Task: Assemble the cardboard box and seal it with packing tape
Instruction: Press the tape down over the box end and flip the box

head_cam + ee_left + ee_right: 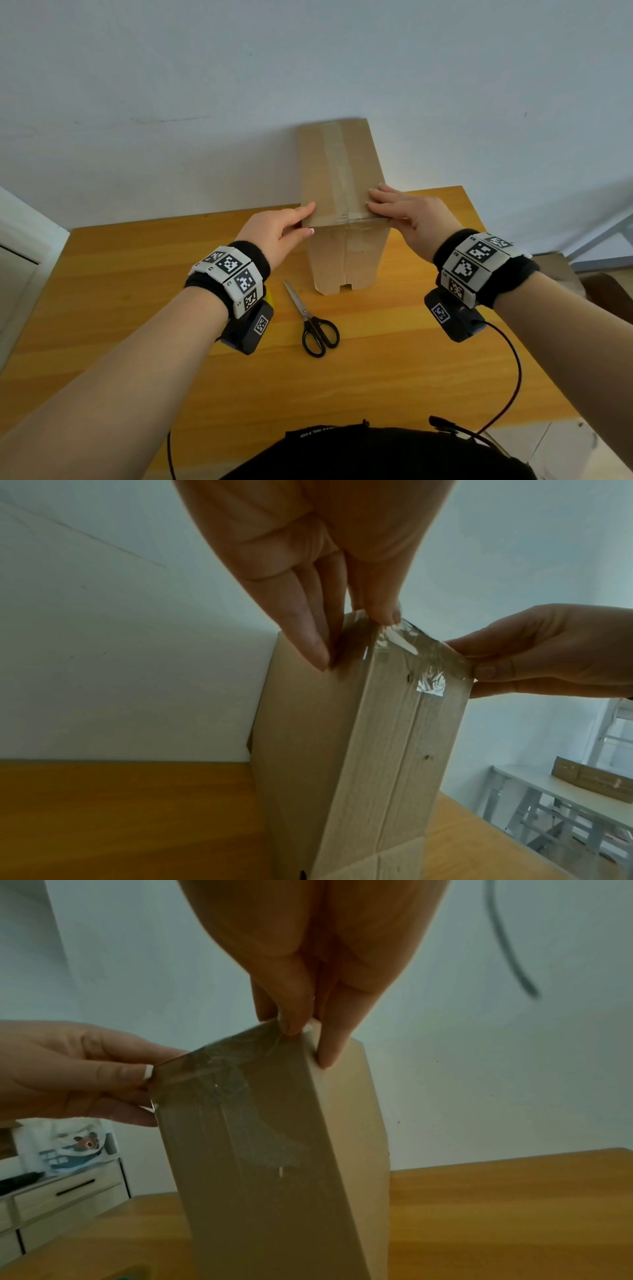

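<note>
A tall brown cardboard box (342, 171) stands on end on the wooden table (137, 308), against the white wall. Clear packing tape (337, 161) runs along its top seam and folds over the near edge, wrinkled there (428, 685). My left hand (298, 221) grips the near left top corner, fingers down the left side and thumb at the taped edge (342, 620). My right hand (387, 205) holds the near right top corner, fingers lying on the top and thumb on the near face (310, 1042). The box's lower flaps (342, 277) hang loose at the table.
Black-handled scissors (313, 322) lie shut on the table just in front of the box. Something yellow (270, 298) shows under my left wrist, mostly hidden. A red cable (513, 377) trails off my right wrist. Another cardboard piece (592, 783) lies on a grey table at the right.
</note>
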The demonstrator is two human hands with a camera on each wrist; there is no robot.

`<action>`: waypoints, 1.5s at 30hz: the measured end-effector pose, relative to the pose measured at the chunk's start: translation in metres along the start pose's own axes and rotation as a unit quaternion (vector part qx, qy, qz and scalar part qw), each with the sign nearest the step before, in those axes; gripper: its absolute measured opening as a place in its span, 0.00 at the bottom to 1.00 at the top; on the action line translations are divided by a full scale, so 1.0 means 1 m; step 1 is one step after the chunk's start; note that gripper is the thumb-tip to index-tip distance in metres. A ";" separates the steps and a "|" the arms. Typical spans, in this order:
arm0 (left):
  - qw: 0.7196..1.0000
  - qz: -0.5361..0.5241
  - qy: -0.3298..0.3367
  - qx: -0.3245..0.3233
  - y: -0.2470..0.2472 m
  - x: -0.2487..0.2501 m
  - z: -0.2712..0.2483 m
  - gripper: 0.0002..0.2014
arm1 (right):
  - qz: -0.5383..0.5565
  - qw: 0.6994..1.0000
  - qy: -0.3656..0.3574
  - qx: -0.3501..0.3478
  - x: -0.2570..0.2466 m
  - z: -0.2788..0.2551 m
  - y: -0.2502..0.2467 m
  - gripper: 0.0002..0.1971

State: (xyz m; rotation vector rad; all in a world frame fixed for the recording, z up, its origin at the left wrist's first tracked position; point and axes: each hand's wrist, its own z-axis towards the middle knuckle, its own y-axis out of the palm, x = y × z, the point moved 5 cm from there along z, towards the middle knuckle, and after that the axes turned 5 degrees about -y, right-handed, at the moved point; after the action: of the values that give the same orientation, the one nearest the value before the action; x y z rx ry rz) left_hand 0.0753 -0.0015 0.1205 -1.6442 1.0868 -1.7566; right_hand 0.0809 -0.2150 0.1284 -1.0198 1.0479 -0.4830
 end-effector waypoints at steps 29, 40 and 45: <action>0.997 -0.020 0.002 0.069 -0.009 0.019 0.003 0.17 | -0.106 0.970 0.218 -0.033 -0.008 -0.008 0.002 0.55; 0.989 0.064 -0.105 0.085 -0.008 -0.006 0.024 0.34 | 0.023 0.983 0.150 -0.107 0.001 -0.021 -0.024 0.33; 0.991 0.055 -0.107 0.055 -0.007 -0.011 0.037 0.35 | 0.037 0.981 0.145 -0.123 -0.005 -0.021 -0.019 0.30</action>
State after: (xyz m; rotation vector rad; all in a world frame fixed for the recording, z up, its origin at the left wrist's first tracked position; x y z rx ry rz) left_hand 0.1139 0.0034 0.1182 -1.6307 0.9452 -1.5037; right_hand 0.0625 -0.2301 0.1447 -1.1452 1.4269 -0.4583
